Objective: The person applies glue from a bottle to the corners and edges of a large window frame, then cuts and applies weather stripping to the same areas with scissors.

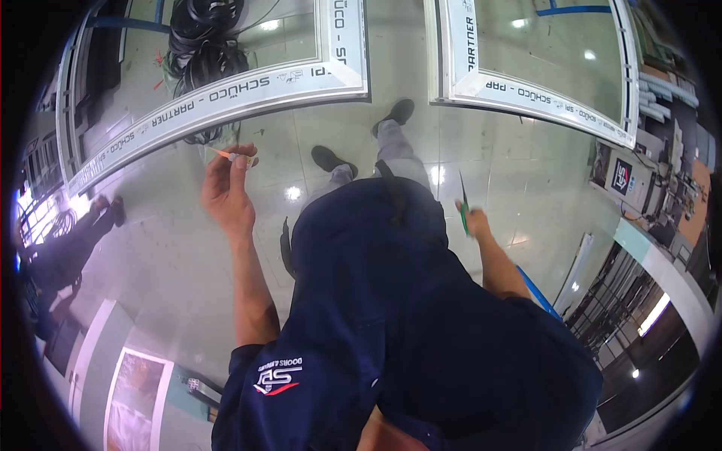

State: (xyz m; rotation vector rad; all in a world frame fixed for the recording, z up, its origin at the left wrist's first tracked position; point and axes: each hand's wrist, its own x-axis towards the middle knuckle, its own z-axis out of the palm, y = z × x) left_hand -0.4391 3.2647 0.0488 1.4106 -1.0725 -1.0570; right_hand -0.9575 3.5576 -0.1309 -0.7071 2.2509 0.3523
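Glossy pale tiles covered the floor (pixel 169 259), mirroring small white lights. Bright glare filled the left edge; a grey machine (pixel 630 179) stood at the right.

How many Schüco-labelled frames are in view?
2: the left frame, ahead beyond the left hand, and the right frame, across the gap from it. Both run past the top edge; others may be hidden.

This looks like a window and door workshop, shown by the large frames (pixel 218 99) wrapped in printed SCHÜCO film, coiled black strips (pixel 204 45), a rack of long profiles (pixel 628 301), a machine (pixel 620 174) and a shiny tiled floor (pixel 293 177).
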